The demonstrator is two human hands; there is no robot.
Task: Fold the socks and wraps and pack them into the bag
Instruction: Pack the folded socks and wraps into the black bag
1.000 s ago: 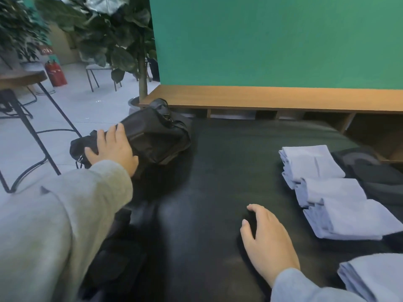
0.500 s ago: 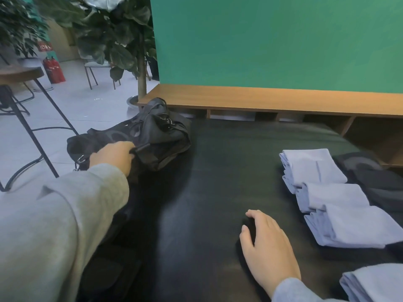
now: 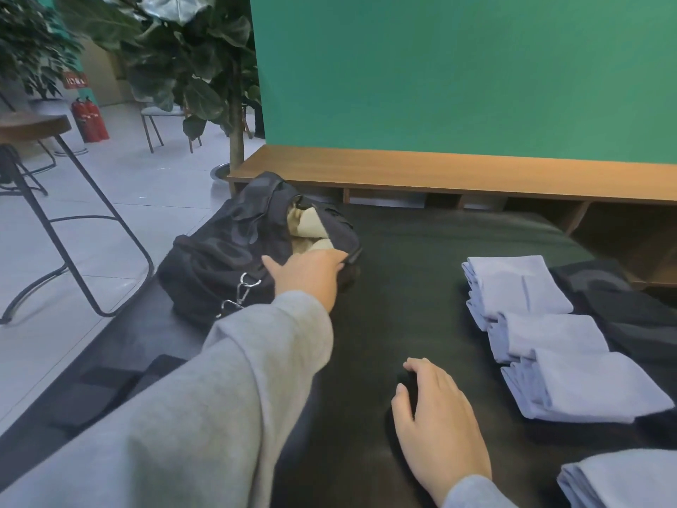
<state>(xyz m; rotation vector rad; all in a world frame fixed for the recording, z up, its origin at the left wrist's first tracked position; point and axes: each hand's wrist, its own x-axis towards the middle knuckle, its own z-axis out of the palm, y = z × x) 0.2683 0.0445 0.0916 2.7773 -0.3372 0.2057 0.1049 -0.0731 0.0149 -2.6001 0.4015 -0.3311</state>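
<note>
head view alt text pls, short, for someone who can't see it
A person's left hand reaches to the open mouth of a black bag on a dark table, tan lining showing inside. The right hand rests on a small dark item nearer the camera, beside a row of folded light blue cloths and dark fabric at the right.

This looks like a staged recording corner in an open office or lobby. A green backdrop screen (image 3: 458, 67) fills 12 to 2 o'clock above a low wooden shelf unit (image 3: 439, 170). At 10 to 11 o'clock stand potted fig trees (image 3: 190, 67), red fire extinguishers (image 3: 89, 119), a bar stool (image 3: 44, 177) and a chair (image 3: 161, 122) on pale floor tiles (image 3: 110, 177).
</note>
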